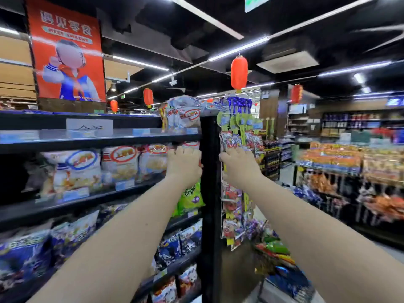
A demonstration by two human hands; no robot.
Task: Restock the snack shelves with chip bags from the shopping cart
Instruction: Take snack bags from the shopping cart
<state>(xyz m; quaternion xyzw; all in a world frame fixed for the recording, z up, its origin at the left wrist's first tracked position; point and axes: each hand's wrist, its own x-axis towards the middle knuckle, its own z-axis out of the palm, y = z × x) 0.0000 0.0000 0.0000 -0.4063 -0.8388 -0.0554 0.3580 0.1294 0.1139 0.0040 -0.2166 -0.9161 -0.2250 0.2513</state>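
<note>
Left hand (183,165): closed on a red-marked chip bag (197,159) at the shelf (98,142) end, seemingly seating it.
Right hand (239,166): fingers curled round hanging snack packets (231,141) (probably steadying them).
Cart (282,265): bags remaining, lower right.

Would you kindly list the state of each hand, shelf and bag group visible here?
Left hand: raised, fingers on a white chip bag at the second shelf's right end.
Right hand: raised against the hanging strip of small red snack packets; grip unclear.
Black top shelf: mostly bare, white bags only at its right end.
Second shelf's white chip bags: upright, side by side.
Lower blue bags: stocked, blurred.
</note>
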